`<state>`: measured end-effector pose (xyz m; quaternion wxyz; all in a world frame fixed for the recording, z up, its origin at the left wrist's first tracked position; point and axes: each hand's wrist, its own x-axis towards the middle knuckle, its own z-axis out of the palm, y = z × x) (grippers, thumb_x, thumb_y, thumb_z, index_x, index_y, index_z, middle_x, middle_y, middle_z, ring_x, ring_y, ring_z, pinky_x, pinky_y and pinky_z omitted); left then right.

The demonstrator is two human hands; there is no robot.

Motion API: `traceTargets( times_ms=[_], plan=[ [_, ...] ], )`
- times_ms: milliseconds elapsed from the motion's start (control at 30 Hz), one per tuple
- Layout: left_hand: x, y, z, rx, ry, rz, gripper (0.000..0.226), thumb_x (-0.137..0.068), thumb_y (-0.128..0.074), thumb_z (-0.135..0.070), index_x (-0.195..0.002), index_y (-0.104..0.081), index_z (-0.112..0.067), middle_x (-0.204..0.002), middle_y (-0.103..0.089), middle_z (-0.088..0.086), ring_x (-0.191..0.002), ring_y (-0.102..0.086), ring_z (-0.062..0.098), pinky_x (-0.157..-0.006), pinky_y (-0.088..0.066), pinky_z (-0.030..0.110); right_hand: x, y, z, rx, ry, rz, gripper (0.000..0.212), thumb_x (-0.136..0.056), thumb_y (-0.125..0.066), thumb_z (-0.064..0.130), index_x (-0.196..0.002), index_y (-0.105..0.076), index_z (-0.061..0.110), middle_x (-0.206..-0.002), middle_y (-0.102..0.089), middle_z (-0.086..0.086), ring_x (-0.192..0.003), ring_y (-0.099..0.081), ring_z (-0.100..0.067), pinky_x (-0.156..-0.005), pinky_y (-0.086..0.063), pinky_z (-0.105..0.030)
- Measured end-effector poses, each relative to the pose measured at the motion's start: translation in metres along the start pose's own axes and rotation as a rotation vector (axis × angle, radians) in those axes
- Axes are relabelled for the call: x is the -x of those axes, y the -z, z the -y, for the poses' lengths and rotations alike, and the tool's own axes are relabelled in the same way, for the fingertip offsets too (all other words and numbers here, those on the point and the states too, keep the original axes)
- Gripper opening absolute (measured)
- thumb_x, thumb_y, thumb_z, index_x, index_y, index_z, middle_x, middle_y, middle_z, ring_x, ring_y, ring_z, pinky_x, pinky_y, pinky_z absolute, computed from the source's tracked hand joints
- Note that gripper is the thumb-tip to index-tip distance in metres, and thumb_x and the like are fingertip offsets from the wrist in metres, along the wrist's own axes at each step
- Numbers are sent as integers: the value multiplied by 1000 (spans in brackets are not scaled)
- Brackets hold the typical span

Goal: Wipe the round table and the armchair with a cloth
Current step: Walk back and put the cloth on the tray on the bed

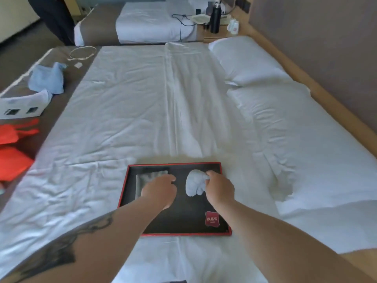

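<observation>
**Head view: both hands over a tray on the bed**

Right hand (219,187) grips a bunched pale blue cloth (195,183), fingers curled round its right side; the cloth rests on the tray's dark floor. Left hand (160,190) hovers with fingers curled over a grey folded item (149,179) in the left part of the tray (whether it actually holds that item cannot be told, as the hand is blurred). Both work inside a black tray with a red rim (175,164), which lies flat on the white sheet (132,111) and bears a small red label (212,219) near its right front corner. Two white pillows (255,78) lie to the right. At far left sit another pale blue cloth (47,78), a white box (22,107) and orange items (14,150). A second bed (151,21) and a black bottle (215,19) stand beyond.
</observation>
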<state>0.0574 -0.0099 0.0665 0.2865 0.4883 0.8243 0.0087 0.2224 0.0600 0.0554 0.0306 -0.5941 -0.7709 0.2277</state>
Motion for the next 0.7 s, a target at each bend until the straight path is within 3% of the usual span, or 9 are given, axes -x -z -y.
traceTargets(
  times_ms=[100,167,233,300,367,433,567,700],
  plan=[
    [-28,-4,12,-30,-39,-55,44,-99,-38,-17,-142,-45,-25,-147,-45,-1,-132,-46,23,-105,-41,36,-26,-21,5,-37,-18,-35,38,-97,-42,12,-135,-49,15,-128,-59,-5,-118,-55,-26,-95,-43,-36],
    [-48,-11,19,-124,-119,-75,50,-99,-40,-17,-148,-37,-19,-155,-35,-1,-142,-32,20,-114,-32,35,-40,-39,5,-22,147,-229,39,-86,-51,-3,-121,-59,11,-117,-63,-4,-113,-58,-28,-90,-44,-36],
    [-64,-23,25,-208,-196,-74,56,-100,-37,-18,-154,-24,-17,-162,-17,-2,-150,-13,16,-120,-18,36,-49,-66,0,78,281,-308,39,-77,-58,-9,-109,-63,11,-110,-64,-4,-110,-58,-29,-92,-44,-39],
    [-71,-34,30,-217,-197,-69,59,-101,-34,-15,-156,-14,-19,-164,-4,-4,-151,-3,15,-122,-9,35,-46,-96,-8,158,300,-154,43,-85,-57,-2,-124,-57,16,-130,-56,-2,-127,-46,-25,-106,-37,-39],
    [-72,-43,35,-212,-200,-58,60,-102,-35,-15,-156,-11,-20,-164,-2,-4,-151,-2,14,-122,-7,33,-37,-122,-17,184,251,117,57,-96,-51,12,-148,-30,19,-156,-27,-1,-145,-21,-22,-117,-22,-40],
    [-75,-51,43,-242,-195,-12,58,-103,-34,-18,-156,-12,-20,-164,-1,-4,-151,-3,15,-122,-7,34,-33,-133,-22,224,217,259,67,-100,-46,22,-154,-5,22,-162,-2,1,-149,-2,-18,-120,-12,-39],
    [-67,-59,53,-283,-205,30,56,-104,-33,-21,-156,-12,-19,-165,-2,-2,-151,-4,17,-121,-9,36,-34,-121,-22,242,214,343,69,-100,-45,27,-154,-3,25,-162,3,3,-149,-1,-19,-120,-15,-43],
    [-69,-30,41,-268,-190,35,57,-100,-38,-16,-155,-19,-18,-164,-8,-2,-150,-8,18,-121,-10,36,-40,-77,-12,342,212,316,64,-100,-45,27,-153,-10,24,-162,-2,-2,-148,-4,-24,-119,-13,-45]
  ],
)
